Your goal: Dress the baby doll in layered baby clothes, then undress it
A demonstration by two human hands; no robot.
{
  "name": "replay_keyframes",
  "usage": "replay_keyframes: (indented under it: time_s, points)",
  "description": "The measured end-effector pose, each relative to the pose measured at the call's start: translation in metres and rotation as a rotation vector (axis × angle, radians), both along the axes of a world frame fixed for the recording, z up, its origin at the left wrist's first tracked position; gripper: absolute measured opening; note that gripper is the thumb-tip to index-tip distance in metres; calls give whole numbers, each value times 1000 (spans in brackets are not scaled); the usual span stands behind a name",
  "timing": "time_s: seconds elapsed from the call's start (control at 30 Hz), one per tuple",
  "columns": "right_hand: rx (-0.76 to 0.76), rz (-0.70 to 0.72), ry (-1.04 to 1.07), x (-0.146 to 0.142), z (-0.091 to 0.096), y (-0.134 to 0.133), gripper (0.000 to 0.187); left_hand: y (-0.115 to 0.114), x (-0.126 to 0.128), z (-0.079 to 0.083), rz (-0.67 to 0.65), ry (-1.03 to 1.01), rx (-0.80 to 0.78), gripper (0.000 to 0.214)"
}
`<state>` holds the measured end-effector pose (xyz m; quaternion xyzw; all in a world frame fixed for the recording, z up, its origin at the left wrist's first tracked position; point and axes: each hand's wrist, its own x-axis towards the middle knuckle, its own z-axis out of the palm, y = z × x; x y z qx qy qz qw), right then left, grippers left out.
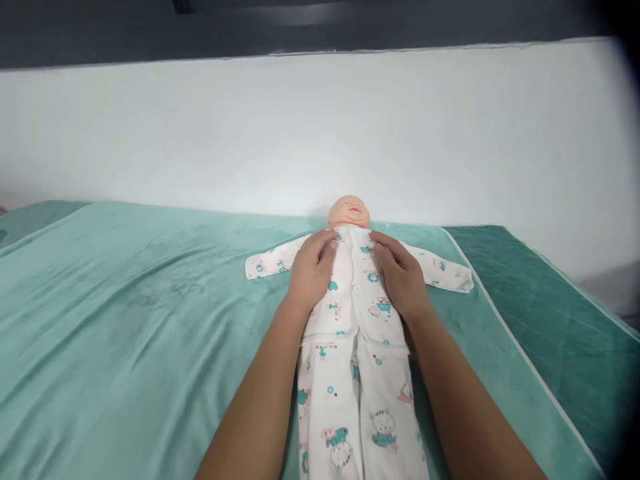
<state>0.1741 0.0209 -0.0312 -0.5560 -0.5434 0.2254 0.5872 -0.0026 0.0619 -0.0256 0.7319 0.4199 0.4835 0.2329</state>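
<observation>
A baby doll (pixel 349 211) lies on its back, its head by the wall, dressed in a white printed top (pixel 345 320) with sleeves spread to both sides. White printed pants (pixel 333 413) cover the legs and reach toward me. My left hand (pixel 315 263) rests on the left side of the doll's chest near the shoulder, fingers stretched out. On the other side of the chest, my right hand (pixel 399 270) lies with its fingers extended, the thumb apart from the palm. Neither hand grips the cloth visibly. Between them the top's front seam and a snap show.
A light green blanket (pixel 125 320) with some wrinkles spreads under the doll. Darker green quilted bedding (pixel 560 333) shows at the right. Behind the doll's head stands a white wall (pixel 250 133), with a dark band (pixel 400 27) above it.
</observation>
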Motion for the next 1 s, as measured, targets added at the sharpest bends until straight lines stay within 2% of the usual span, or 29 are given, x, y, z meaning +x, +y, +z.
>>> replay_keyframes:
  time_s: [0.1,0.2,0.33,0.43,0.53,0.63,0.87,1.0]
  points:
    - [-17,-6,-148,14,-17,4,43,0,-12,-15,181,121,37,37]
    - [-70,-71,-419,32,-37,0,50,-7,-32,-27,340,346,29,39]
    - [-175,-152,-803,66,-56,-21,56,-19,-67,-38,458,572,-25,48]
    - [-294,-201,-958,100,-63,-42,65,-24,-93,-42,566,632,-115,56]
    - [-438,-230,-976,131,-67,-59,69,-27,-108,-43,645,644,-205,61]
    - [-512,-271,-977,145,-69,-68,70,-26,-108,-42,673,668,-247,62]
    - [-505,-371,-935,138,-62,-72,65,-11,-104,-35,680,717,-269,55]
    - [-452,-362,-873,140,-57,-74,59,-2,-111,-30,660,721,-270,55]
